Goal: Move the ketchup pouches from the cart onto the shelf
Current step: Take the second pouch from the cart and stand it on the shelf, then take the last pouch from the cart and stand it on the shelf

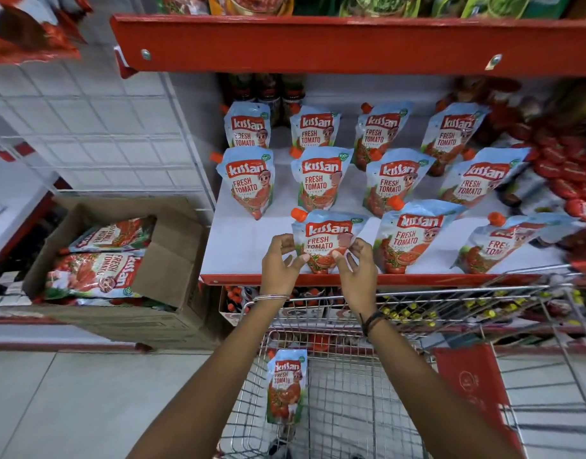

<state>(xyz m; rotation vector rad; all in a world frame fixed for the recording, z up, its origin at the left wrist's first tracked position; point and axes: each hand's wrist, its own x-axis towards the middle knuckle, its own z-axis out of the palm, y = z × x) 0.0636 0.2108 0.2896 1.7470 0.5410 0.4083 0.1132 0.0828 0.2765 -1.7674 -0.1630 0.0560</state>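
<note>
A ketchup pouch (324, 238) with an orange cap stands upright at the front edge of the white shelf (238, 246). My left hand (280, 265) pinches its lower left edge and my right hand (356, 268) pinches its lower right edge. Several matching pouches (318, 178) stand in rows behind and to the right of it. One more pouch (286, 385) leans upright against the left wall inside the wire cart (351, 392) below my arms.
An open cardboard box (172, 256) with more ketchup pouches sits on the low ledge at left. A red upper shelf (318, 44) overhangs the pouches. Red-capped bottles (563, 167) crowd the shelf's right end. White wire grid panels stand at left.
</note>
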